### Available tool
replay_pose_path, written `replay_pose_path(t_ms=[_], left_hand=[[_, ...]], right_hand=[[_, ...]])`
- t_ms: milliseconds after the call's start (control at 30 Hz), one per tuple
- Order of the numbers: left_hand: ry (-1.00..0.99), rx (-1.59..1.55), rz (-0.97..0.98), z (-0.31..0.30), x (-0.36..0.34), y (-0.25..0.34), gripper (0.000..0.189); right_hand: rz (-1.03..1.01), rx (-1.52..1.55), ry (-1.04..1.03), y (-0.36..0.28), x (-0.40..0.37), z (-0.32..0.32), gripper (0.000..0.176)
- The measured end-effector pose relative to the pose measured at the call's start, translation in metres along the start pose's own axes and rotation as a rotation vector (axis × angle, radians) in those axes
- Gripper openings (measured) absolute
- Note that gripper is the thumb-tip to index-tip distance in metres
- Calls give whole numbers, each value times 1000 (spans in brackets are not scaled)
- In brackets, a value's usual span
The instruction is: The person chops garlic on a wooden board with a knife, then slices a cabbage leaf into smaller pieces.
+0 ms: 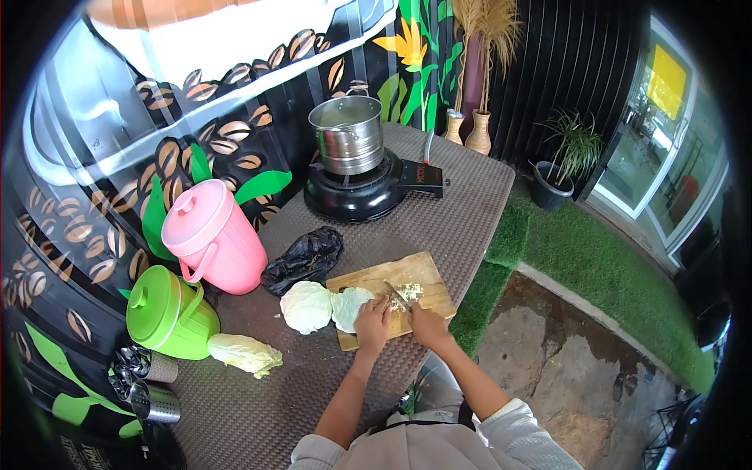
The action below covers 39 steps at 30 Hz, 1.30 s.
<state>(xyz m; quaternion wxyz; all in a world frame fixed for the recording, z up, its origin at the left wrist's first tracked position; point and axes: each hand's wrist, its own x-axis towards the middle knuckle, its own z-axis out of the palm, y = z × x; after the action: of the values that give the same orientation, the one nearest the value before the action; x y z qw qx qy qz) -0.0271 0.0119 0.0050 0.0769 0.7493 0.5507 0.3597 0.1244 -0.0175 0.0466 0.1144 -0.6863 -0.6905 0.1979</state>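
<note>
A wooden cutting board [427, 274] lies near the table's front edge, with small pale chopped pieces [410, 291] on it. My right hand [428, 327] grips a knife [398, 297], its blade angled over the board beside the pieces. Close to the blade, my left hand [373, 323] is pressed down on the board with its fingers together; whatever lies beneath them is hidden. A cut piece of cabbage [349, 307] rests on the board's left side, against my left hand. Next to it sits a larger pale cabbage [306, 306] on the table.
Behind the board are a black plastic bag [304, 260] and a metal pot [347, 135] on a black stove [352, 192]. At left stand a pink lidded pitcher [223, 243], a green one [176, 313], a leafy napa cabbage [244, 354] and a metal utensil holder [157, 403].
</note>
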Motion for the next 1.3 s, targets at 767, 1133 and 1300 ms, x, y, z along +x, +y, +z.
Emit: replay_pose_path(t_ms=[767, 1133, 1300], left_hand=[[-20, -168, -19, 1, -2, -4, 27], [-19, -165, -26, -6, 0, 4, 20], [31, -197, -14, -1, 0, -1, 18]], right_hand=[[78, 20, 22, 4, -2, -8, 26], [149, 88, 52, -1, -3, -1, 26], [131, 51, 44, 7, -15, 15, 29]])
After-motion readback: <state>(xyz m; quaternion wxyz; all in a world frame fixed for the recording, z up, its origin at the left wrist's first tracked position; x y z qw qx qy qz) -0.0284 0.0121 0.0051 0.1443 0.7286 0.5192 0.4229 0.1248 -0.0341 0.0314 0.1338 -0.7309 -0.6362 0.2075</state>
